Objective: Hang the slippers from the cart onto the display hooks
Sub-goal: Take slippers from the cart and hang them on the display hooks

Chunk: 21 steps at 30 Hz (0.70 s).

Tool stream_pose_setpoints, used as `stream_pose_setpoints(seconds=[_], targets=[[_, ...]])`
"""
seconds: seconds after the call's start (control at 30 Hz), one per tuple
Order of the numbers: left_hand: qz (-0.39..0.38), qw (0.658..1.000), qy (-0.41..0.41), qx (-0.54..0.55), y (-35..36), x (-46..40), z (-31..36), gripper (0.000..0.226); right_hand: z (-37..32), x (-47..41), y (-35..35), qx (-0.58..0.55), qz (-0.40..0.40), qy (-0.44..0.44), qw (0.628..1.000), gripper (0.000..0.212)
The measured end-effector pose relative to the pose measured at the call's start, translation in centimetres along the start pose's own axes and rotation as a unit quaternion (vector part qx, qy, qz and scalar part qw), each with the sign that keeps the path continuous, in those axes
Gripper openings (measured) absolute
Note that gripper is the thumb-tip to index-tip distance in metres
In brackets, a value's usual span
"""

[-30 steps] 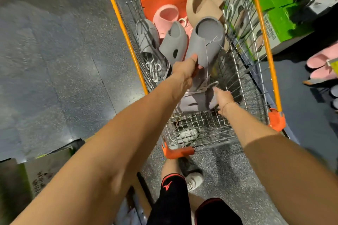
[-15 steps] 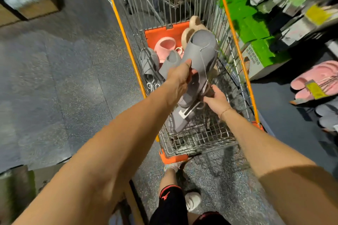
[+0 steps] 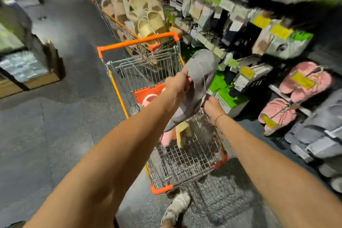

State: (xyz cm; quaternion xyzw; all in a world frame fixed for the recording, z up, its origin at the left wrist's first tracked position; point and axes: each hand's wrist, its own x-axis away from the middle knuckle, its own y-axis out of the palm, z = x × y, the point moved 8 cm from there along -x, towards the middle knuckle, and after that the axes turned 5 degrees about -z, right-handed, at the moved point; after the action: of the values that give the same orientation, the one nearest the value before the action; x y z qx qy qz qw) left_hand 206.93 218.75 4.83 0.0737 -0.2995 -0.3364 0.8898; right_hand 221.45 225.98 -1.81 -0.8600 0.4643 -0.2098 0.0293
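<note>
Shelving with hanging pink slippers [image 3: 306, 81] is now being shown at the right, the view having swung up. The grey slippers [image 3: 199, 81], raised higher above the cart [image 3: 185, 161], are being gripped by curled fingers of the left hand [image 3: 178, 84] and right hand [image 3: 212, 107].

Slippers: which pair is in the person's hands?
The grey pair, lifted above the cart; left hand and right hand grip it. Pink pairs hang displayed.
</note>
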Motion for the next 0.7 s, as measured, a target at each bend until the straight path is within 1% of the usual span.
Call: stream_pose_setpoints(seconds=[0.03,0.1,0.13,0.2,0.23,0.33,0.4,0.43,0.5,0.57,0.6,0.63,0.67,0.7], targets=[[-0.009,1.000,0.010,-0.006,0.9,0.9,1.2,0.023,-1.2,0.0,-0.6,-0.016,0.004,-0.008,1.000,0.018],[-0.023,0.999,0.021,-0.006,2.6,2.5,3.3,0.022,-3.2,0.0,-2.4,-0.068,0.043,-0.005,0.997,0.014],[-0.030,0.999,0.029,-0.004,3.4,3.4,4.4,0.022,-4.8,0.9,-3.4,-0.087,0.072,0.006,0.994,0.016],[-0.045,0.997,0.053,-0.018,4.7,5.0,6.6,0.021,-6.8,1.9,-5.7,-0.086,0.118,0.018,0.989,0.029],[-0.058,0.996,0.066,-0.028,5.4,5.5,7.4,0.024,-7.4,2.1,-6.6,-0.087,0.124,0.011,0.988,0.030],[-0.091,0.989,0.106,-0.038,7.4,7.5,9.8,0.039,-8.5,1.8,-8.5,-0.065,0.109,0.012,0.992,0.014],[-0.111,0.985,0.126,-0.047,8.9,8.4,11.1,0.041,-9.0,0.4,-9.7,-0.054,0.105,0.001,0.993,0.009],[-0.123,0.982,0.133,-0.058,9.6,8.9,11.5,0.041,-10.1,0.9,-9.8,-0.057,0.099,-0.007,0.993,0.011],[-0.147,0.977,0.149,-0.051,11.4,10.3,12.4,0.036,-12.1,2.2,-10.5,-0.063,0.103,-0.018,0.993,0.022],[-0.161,0.974,0.159,-0.023,12.7,11.3,13.2,0.018,-13.5,3.1,-11.2,-0.072,0.098,-0.021,0.992,0.026],[-0.170,0.974,0.151,0.009,13.5,12.0,13.4,0.012,-14.1,3.4,-12.1,-0.074,0.104,-0.023,0.992,0.021],[-0.163,0.974,0.158,0.016,13.8,12.6,14.0,0.014,-14.5,3.5,-13.4,-0.078,0.118,-0.029,0.990,0.012],[-0.174,0.970,0.165,0.033,14.5,13.1,14.5,0.013,-15.1,3.3,-14.9,-0.092,0.137,-0.043,0.985,0.009],[-0.170,0.967,0.190,0.013,14.9,13.3,15.1,0.011,-15.6,2.9,-16.5,-0.105,0.159,-0.055,0.980,0.011]])
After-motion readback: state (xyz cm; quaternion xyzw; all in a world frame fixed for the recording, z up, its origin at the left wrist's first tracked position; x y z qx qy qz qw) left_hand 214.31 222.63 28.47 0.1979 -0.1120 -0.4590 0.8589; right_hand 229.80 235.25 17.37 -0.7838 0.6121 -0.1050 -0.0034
